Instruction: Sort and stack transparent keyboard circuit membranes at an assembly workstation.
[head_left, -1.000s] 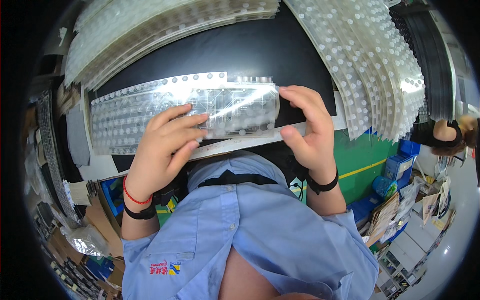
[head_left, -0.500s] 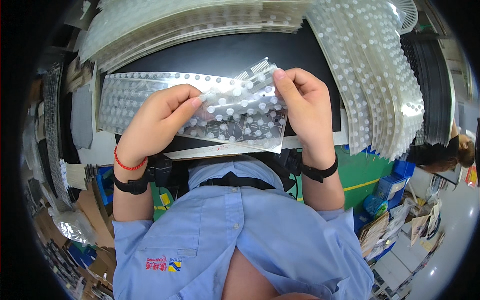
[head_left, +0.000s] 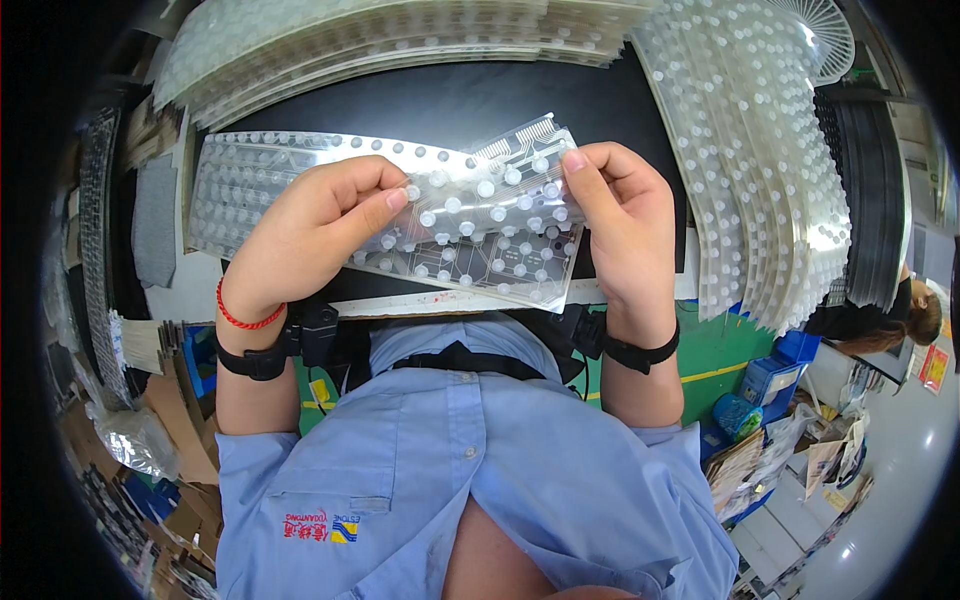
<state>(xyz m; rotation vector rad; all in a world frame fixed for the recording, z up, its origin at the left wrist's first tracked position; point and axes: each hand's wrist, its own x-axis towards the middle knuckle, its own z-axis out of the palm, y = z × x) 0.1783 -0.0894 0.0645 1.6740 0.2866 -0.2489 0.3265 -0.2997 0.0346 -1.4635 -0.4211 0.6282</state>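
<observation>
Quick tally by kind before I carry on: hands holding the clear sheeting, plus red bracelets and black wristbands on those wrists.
Hands holding clear sheeting: 2 (left hand, right hand)
Red bracelet: 1
Black wristbands: 2, one per wrist
Total: 5

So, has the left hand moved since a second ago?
Yes. Judged against the table's white front edge, the left hand has moved forward, away from the person's body.

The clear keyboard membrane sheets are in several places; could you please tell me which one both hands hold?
The raised sheet with the striped tail, pinched by the left hand and right hand; the far stack and the right stack lie untouched.
</observation>
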